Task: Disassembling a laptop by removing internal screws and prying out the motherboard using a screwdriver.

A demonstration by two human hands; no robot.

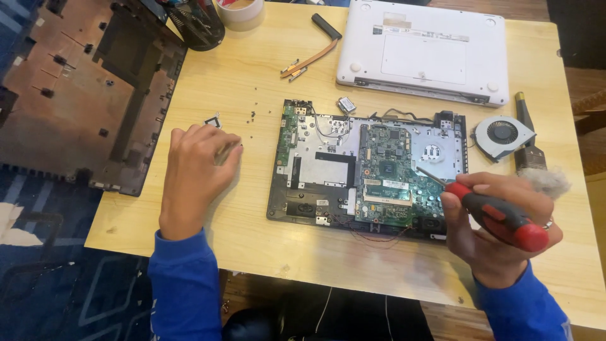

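screwdriver (pixel 502 218): red/blk handle, in right hand (pixel 499 230)
circuit board (pixel 386 177): green
tabletop (pixel 252 76): pale wood grain
laptop base (pixel 426 47): white
sleeves (pixel 180 287): blue
fan (pixel 503 136): grey, blk hub
case shell (pixel 76 95): brown/blk

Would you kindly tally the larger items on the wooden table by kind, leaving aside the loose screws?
Opened laptop chassis with green board: 1
White laptop cover: 1
Dark bottom case panel: 1
Cooling fan: 1
Copper heat pipe: 1
Brush: 1
Tape roll: 1
Red-handled screwdriver, in the right hand: 1
Total: 8
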